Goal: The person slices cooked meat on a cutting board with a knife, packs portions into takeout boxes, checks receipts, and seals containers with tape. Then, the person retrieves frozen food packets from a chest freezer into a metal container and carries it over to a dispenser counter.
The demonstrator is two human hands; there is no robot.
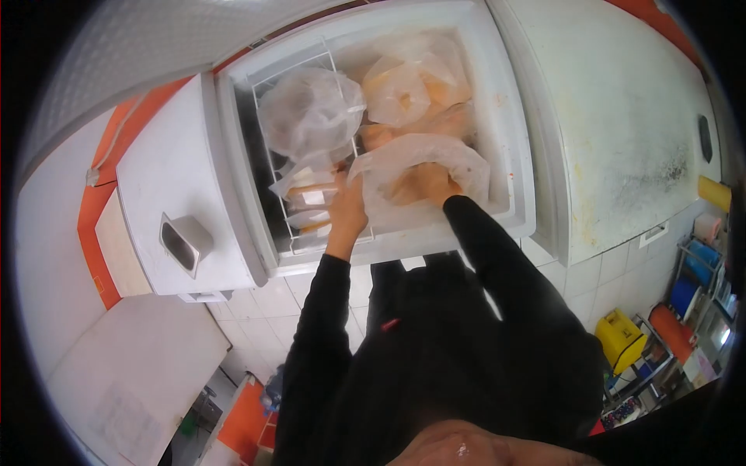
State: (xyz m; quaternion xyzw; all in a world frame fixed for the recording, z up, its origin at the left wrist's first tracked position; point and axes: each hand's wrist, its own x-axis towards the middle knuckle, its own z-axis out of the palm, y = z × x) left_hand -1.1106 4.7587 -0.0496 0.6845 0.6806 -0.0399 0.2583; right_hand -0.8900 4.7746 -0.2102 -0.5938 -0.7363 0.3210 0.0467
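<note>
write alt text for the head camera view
A person in black reaches into an open white chest freezer, right hand inside a translucent plastic bag and left hand at the bag's edge. At left, a white wire basket holds a cloudy white plastic bag.

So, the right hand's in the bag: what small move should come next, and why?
Probably ease the right hand up out of the plastic bag: it is inside the open mouth, and the left hand sits at the bag's edge, placed to steady it.
</note>
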